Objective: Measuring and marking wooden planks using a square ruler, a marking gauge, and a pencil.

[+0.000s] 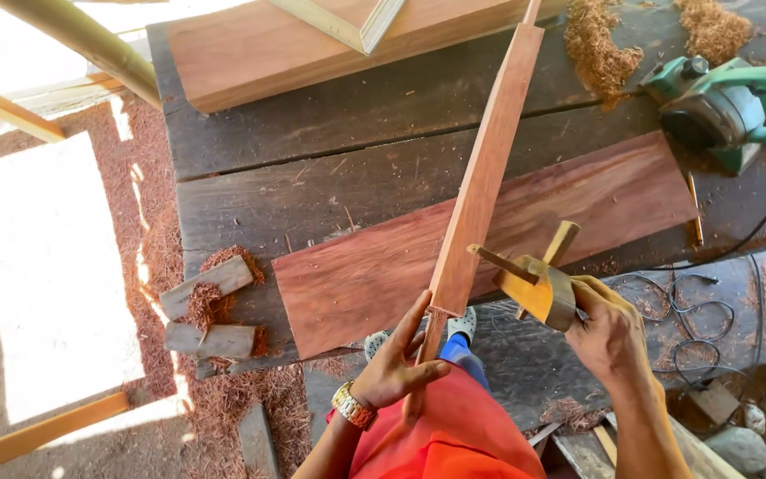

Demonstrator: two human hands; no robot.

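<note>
My left hand (396, 359) grips slat (480, 177); right hand (609, 333) clutches gauge (534, 284). Dark plank bench (356, 124), board (489, 235), planer (729, 102), shavings on floor (223, 404).

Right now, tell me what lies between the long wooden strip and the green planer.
In the head view, between the strip and the planer lie the reddish board, bare dark bench planks and a heap of shavings.

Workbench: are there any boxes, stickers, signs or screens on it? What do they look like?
None to be seen.
The workbench carries only boards, wood shavings and a green power planer; any sticker on it is too small to tell.
</note>
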